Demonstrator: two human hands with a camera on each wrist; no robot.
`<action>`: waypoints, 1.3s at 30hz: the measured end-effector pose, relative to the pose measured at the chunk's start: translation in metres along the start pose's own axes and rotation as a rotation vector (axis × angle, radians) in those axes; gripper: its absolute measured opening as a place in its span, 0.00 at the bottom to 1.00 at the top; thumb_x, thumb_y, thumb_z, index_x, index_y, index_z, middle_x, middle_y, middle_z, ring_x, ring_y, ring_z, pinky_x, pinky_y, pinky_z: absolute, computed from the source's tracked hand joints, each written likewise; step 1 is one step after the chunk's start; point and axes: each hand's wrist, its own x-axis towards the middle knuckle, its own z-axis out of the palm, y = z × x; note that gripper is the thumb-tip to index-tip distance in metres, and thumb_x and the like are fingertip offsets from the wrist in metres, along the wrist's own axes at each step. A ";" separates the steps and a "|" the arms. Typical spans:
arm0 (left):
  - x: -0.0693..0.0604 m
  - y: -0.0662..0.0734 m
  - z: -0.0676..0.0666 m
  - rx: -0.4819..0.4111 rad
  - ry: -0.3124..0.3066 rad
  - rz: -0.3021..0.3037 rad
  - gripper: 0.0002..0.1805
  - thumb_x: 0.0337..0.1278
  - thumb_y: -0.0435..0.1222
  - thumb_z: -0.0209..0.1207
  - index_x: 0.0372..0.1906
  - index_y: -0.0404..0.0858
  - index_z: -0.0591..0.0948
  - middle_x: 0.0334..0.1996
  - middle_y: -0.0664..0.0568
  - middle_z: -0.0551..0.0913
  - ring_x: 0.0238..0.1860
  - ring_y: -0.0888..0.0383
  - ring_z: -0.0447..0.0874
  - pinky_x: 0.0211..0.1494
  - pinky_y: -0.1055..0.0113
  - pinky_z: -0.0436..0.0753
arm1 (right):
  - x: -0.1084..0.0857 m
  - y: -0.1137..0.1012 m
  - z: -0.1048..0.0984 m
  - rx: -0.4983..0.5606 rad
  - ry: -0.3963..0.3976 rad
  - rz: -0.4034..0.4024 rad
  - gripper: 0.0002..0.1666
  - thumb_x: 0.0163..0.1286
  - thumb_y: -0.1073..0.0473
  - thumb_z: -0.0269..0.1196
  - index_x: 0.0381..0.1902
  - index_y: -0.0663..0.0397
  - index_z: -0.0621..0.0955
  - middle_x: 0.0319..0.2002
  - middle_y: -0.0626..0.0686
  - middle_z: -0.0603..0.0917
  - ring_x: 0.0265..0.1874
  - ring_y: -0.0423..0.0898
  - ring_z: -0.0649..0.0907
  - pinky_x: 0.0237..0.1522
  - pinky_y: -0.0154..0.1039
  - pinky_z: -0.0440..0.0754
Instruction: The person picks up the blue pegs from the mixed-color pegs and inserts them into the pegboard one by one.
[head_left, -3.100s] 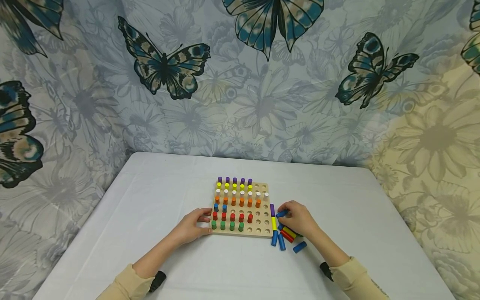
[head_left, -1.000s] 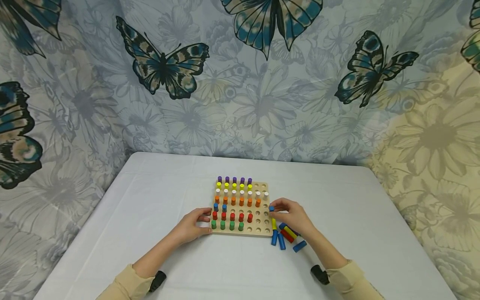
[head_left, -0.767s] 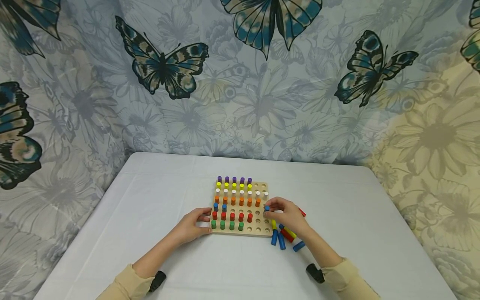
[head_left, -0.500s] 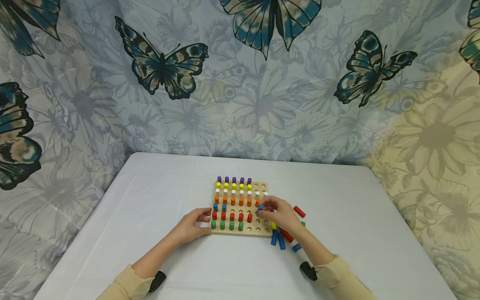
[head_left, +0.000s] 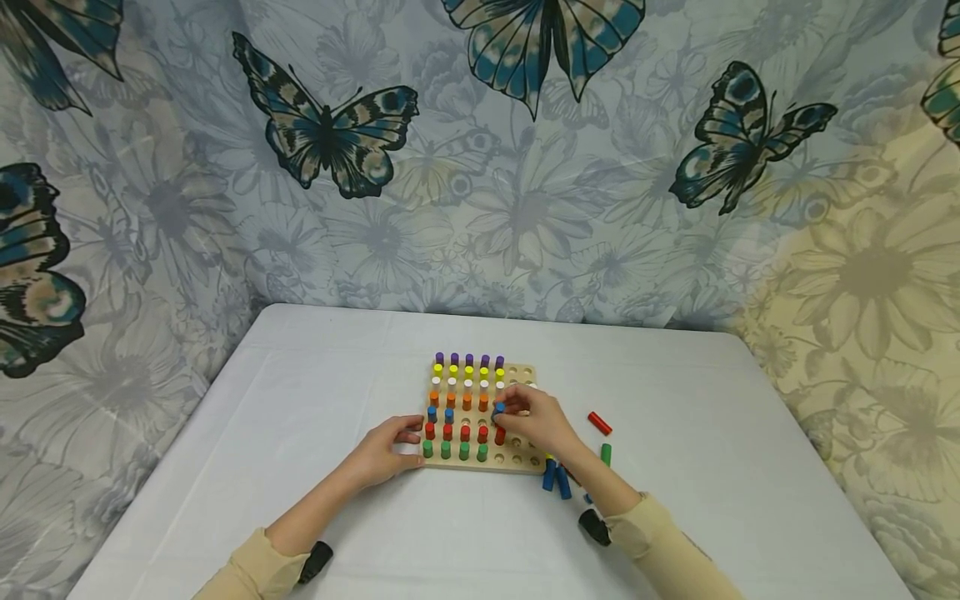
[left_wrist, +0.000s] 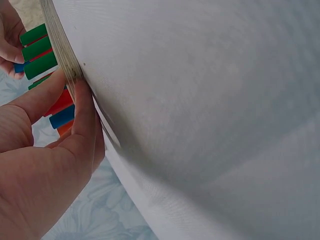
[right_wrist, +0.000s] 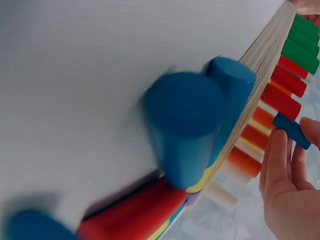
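Note:
A wooden pegboard (head_left: 480,468) on the table holds rows of purple, yellow, white, orange, blue, red and green pegs. My right hand (head_left: 536,421) pinches a blue peg (head_left: 499,407) over the blue row, right of the two standing blue pegs; the right wrist view shows this blue peg (right_wrist: 291,131) tilted between thumb and fingers (right_wrist: 276,160). My left hand (head_left: 386,450) grips the board's left edge; in the left wrist view the hand (left_wrist: 55,150) has its thumb and fingers on the board's edge (left_wrist: 62,47). The right hand hides some white and orange pegs.
Right of the board lie loose pegs: several blue ones (head_left: 562,482), a red peg (head_left: 599,423) and a green peg (head_left: 606,454), others partly behind the right forearm. The white table (head_left: 450,542) ends at a wall with butterfly patterns.
My right hand took the blue peg from the loose pile and has moved left across the board with it. The left hand has stayed on the board's edge.

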 end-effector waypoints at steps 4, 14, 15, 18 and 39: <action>0.000 0.000 0.000 0.000 0.001 -0.003 0.34 0.49 0.28 0.70 0.64 0.32 0.72 0.57 0.46 0.78 0.53 0.52 0.80 0.59 0.52 0.75 | 0.004 -0.006 0.007 -0.009 -0.006 -0.017 0.11 0.62 0.64 0.68 0.43 0.54 0.82 0.38 0.47 0.85 0.39 0.45 0.83 0.42 0.41 0.83; 0.001 0.001 0.001 -0.006 0.009 -0.012 0.34 0.49 0.27 0.70 0.64 0.32 0.73 0.57 0.47 0.78 0.52 0.53 0.80 0.59 0.53 0.75 | 0.011 -0.012 0.021 -0.017 -0.029 -0.076 0.11 0.63 0.66 0.68 0.43 0.56 0.82 0.40 0.49 0.85 0.40 0.46 0.84 0.42 0.38 0.83; 0.001 0.001 0.000 -0.006 0.008 -0.011 0.34 0.49 0.27 0.70 0.64 0.32 0.73 0.57 0.46 0.78 0.52 0.52 0.79 0.59 0.53 0.75 | 0.012 -0.013 0.022 -0.016 -0.033 -0.075 0.11 0.63 0.66 0.68 0.43 0.56 0.82 0.40 0.49 0.85 0.39 0.45 0.84 0.42 0.38 0.83; 0.000 0.001 0.000 -0.001 0.007 -0.006 0.34 0.49 0.28 0.70 0.64 0.32 0.73 0.56 0.46 0.78 0.52 0.52 0.80 0.59 0.52 0.75 | 0.013 -0.015 0.024 -0.018 -0.043 -0.072 0.11 0.63 0.65 0.68 0.43 0.56 0.82 0.40 0.50 0.85 0.39 0.45 0.84 0.43 0.37 0.83; -0.002 0.001 -0.001 -0.023 -0.002 0.004 0.34 0.49 0.27 0.70 0.64 0.30 0.72 0.56 0.45 0.78 0.53 0.51 0.80 0.59 0.51 0.75 | 0.015 -0.018 0.035 -0.123 -0.069 -0.157 0.10 0.63 0.67 0.67 0.43 0.58 0.82 0.39 0.52 0.85 0.39 0.47 0.85 0.41 0.38 0.84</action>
